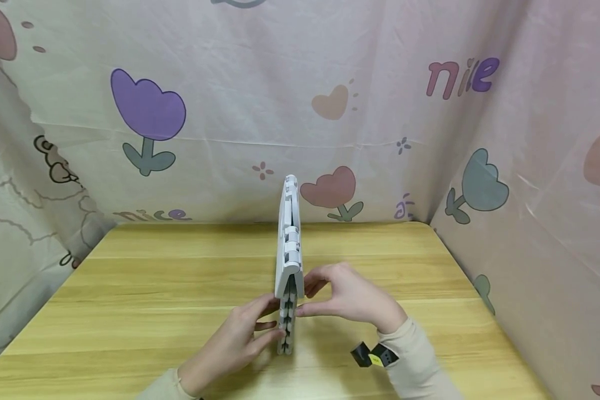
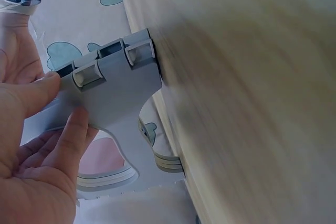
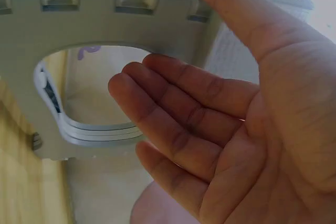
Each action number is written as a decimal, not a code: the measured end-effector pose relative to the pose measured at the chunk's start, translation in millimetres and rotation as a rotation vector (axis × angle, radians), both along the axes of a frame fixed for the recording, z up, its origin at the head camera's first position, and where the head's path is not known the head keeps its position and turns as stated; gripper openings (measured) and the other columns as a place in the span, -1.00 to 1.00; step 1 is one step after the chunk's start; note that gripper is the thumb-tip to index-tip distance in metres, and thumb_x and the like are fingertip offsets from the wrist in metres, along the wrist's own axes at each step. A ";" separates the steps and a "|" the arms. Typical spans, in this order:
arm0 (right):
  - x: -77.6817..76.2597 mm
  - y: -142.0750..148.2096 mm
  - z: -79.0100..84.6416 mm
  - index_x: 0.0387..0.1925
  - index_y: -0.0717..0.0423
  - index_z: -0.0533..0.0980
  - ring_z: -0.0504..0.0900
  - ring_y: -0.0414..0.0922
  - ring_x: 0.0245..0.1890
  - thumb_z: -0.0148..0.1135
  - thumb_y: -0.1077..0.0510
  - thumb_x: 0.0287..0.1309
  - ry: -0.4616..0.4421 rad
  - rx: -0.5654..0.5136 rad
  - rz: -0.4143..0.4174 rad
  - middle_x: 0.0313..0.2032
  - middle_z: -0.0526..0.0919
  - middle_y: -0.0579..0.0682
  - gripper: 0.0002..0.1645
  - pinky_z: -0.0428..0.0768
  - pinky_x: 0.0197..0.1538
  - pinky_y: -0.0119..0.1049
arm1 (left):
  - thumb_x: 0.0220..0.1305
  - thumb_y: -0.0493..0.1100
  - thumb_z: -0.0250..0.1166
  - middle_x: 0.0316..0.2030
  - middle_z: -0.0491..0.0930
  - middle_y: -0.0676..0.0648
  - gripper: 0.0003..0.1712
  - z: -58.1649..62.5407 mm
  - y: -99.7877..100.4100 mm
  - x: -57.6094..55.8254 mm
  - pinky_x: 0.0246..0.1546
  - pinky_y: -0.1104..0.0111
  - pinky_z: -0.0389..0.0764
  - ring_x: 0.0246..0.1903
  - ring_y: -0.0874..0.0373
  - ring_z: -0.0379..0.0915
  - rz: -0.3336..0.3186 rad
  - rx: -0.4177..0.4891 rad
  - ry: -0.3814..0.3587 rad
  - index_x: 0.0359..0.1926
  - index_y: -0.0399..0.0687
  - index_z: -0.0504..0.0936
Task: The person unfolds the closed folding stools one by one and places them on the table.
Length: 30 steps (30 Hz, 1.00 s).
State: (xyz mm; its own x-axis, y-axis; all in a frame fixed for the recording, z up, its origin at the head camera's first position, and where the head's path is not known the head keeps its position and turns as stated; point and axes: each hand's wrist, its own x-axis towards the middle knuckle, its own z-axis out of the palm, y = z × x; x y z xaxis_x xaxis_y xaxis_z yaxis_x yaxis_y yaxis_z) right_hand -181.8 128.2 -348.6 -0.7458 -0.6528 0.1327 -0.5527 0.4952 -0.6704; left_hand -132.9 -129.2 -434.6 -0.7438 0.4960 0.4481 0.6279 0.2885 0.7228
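Observation:
A folded light-grey plastic folding stool (image 1: 291, 255) stands on its edge, its thin hinged side facing me. At the near end, two top panels slope down over the folded leg panels (image 1: 287, 328). My left hand (image 1: 240, 333) is at its left side; in the left wrist view, the thumb tip lies at the hinged edge and a fingertip touches the grey panel (image 2: 113, 98). On the other side is my right hand (image 1: 350, 297), its thumb by the hinged edge. The right wrist view shows its fingers (image 3: 173, 108) extended beside the panel's arched cutout.
The stool stands on a wood-grain table (image 1: 180, 278). Printed cloth (image 1: 250, 111) with tulips and letters hangs behind the table and along both sides. A small black device (image 1: 375, 354) is strapped on the right sleeve.

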 end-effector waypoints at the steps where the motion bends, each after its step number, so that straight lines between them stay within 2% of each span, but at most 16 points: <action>1: -0.6 -2.2 -2.5 -0.05 -0.11 0.76 0.76 -0.30 -0.12 0.63 -0.24 0.11 0.008 0.007 0.007 -0.16 0.84 -0.22 -0.54 0.76 0.08 -0.35 | 0.24 -0.45 0.49 0.29 0.64 -0.31 -0.35 -0.1 0.0 -0.1 0.07 0.37 0.78 0.24 -0.25 0.68 0.004 -0.002 0.003 0.33 -0.18 0.52; 8: -1.9 -12.3 -13.4 -0.09 -0.06 0.76 0.78 -0.30 -0.16 0.64 -0.13 0.13 -0.025 0.018 0.025 -0.16 0.87 -0.16 -0.61 0.75 0.02 -0.41 | 0.22 -0.39 0.53 0.29 0.65 -0.30 -0.29 -0.2 0.4 0.2 0.06 0.40 0.78 0.21 -0.23 0.70 0.047 -0.028 0.006 0.37 -0.15 0.52; 17: -3.2 -15.7 -16.8 -0.08 -0.05 0.75 0.77 -0.34 -0.19 0.65 -0.09 0.14 -0.038 0.019 0.036 -0.19 0.85 -0.25 -0.62 0.75 -0.03 -0.44 | 0.21 -0.37 0.54 0.30 0.64 -0.26 -0.27 1.0 -0.1 1.6 0.05 0.37 0.79 0.21 -0.22 0.70 0.075 -0.039 -0.021 0.39 -0.11 0.52; 24: -6.2 -13.9 -16.4 -0.11 -0.07 0.75 0.77 -0.31 -0.19 0.65 -0.09 0.12 -0.013 0.029 0.041 -0.21 0.84 -0.26 -0.64 0.74 -0.04 -0.44 | 0.23 -0.36 0.54 0.31 0.64 -0.27 -0.28 1.2 -0.2 0.1 0.04 0.40 0.79 0.22 -0.23 0.69 0.070 -0.042 -0.020 0.39 -0.13 0.51; 30: -7.9 -10.7 -17.2 -0.12 -0.11 0.76 0.77 -0.31 -0.22 0.66 -0.10 0.10 -0.016 0.025 0.050 -0.23 0.84 -0.28 -0.64 0.73 -0.05 -0.44 | 0.21 -0.39 0.53 0.21 0.68 -0.26 -0.39 0.6 -1.6 -0.7 0.03 0.42 0.79 0.17 -0.21 0.72 0.051 -0.031 -0.032 0.26 -0.16 0.57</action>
